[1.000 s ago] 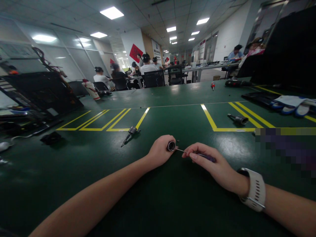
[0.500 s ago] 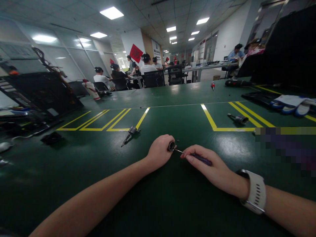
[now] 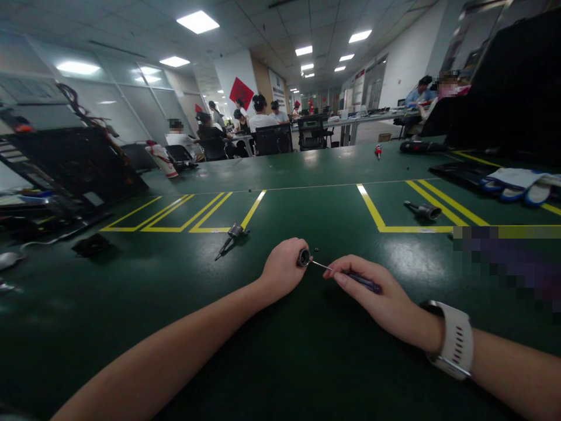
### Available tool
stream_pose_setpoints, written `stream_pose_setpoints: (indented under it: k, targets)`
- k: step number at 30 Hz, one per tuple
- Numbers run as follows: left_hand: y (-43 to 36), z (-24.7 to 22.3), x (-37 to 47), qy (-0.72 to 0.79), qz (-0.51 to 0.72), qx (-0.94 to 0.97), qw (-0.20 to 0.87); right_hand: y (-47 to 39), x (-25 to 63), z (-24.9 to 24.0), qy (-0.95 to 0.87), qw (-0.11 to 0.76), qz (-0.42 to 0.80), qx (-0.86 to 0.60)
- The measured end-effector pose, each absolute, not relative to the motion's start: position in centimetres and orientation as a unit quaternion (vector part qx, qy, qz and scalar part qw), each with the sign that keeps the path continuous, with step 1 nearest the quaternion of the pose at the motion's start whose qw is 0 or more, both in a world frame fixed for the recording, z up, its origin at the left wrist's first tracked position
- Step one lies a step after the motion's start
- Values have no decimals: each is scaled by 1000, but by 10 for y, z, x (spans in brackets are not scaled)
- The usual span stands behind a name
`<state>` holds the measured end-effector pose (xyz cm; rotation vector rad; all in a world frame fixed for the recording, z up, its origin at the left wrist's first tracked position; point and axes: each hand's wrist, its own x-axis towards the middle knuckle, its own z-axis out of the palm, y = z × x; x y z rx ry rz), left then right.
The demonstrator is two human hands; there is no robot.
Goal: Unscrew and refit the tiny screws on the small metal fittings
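My left hand (image 3: 284,266) is closed around a dark, hollow metal cylinder (image 3: 303,257), its round open end facing right. Between the fingers of my right hand (image 3: 366,286) is a screwdriver (image 3: 362,282) with a dark purplish handle. Its thin shaft points left, and the tip is at the cylinder's rim; whether they touch I cannot tell. A tiny dark ring-like piece (image 3: 316,249) lies on the table just beyond. Left of my left hand rests a metal part with a long thin shaft (image 3: 232,237).
On the green table (image 3: 315,351), a metal socket-like part (image 3: 423,210) lies inside yellow tape at the right. White-and-blue gloves (image 3: 521,184) rest at the far right, and a black power tool (image 3: 421,147) farther back. Several people sit beyond the table.
My right hand has shifted slightly right, drawing the screwdriver's tip back a little toward the cylinder's rim. My left hand and the cylinder stay nearly still.
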<state>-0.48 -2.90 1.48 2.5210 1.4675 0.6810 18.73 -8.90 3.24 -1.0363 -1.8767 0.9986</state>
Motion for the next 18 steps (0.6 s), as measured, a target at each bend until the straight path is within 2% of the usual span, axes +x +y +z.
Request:
stream_pose_setpoints:
  k: [12,18]
  targets:
    - [-30,17,-4,459,213,861,54,-85,187,30,-709,349,452,-414]
    - [-27,21,-3,481,221,840,121,-85,192,30,-685,373,469,-415]
